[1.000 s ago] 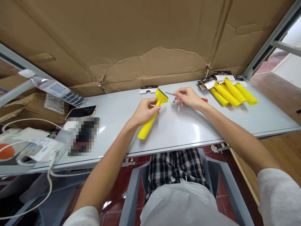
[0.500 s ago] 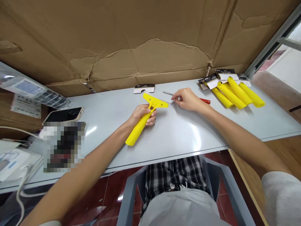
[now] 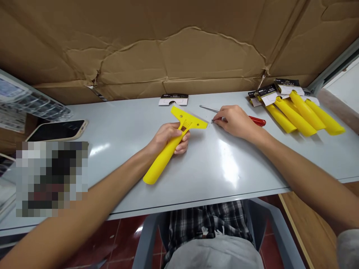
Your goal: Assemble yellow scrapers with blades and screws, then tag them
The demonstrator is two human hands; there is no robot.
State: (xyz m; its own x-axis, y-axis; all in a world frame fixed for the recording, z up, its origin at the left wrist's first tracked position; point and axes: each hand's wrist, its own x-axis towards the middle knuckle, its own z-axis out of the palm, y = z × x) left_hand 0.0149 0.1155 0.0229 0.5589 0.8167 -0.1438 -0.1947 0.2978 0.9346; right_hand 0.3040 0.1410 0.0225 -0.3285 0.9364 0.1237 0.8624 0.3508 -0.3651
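My left hand (image 3: 175,138) is wrapped round the handle of a yellow scraper (image 3: 165,157). The scraper's wide head points up and to the right, with a clear strip along its front edge and two holes in its face. At the right, my right hand (image 3: 231,119) rests on the table with thumb and fingers pinched at a small dark metal screw (image 3: 212,121). Its exact shape is hard to make out. Under and behind that hand lies a screwdriver with a red handle (image 3: 258,121); its metal shaft sticks out to the left of the fingers.
Several yellow scrapers (image 3: 304,114) with black-and-white cards lie in a pile at the right. A loose card (image 3: 174,99) lies at the back, against the cardboard (image 3: 179,56). A phone (image 3: 57,130) and a blurred-out item (image 3: 53,179) are at the left of the white table (image 3: 196,175).
The view has shifted slightly and come closer. Both hands keep nearly the same places, the left still round the scraper and the right still pinching beside its head.
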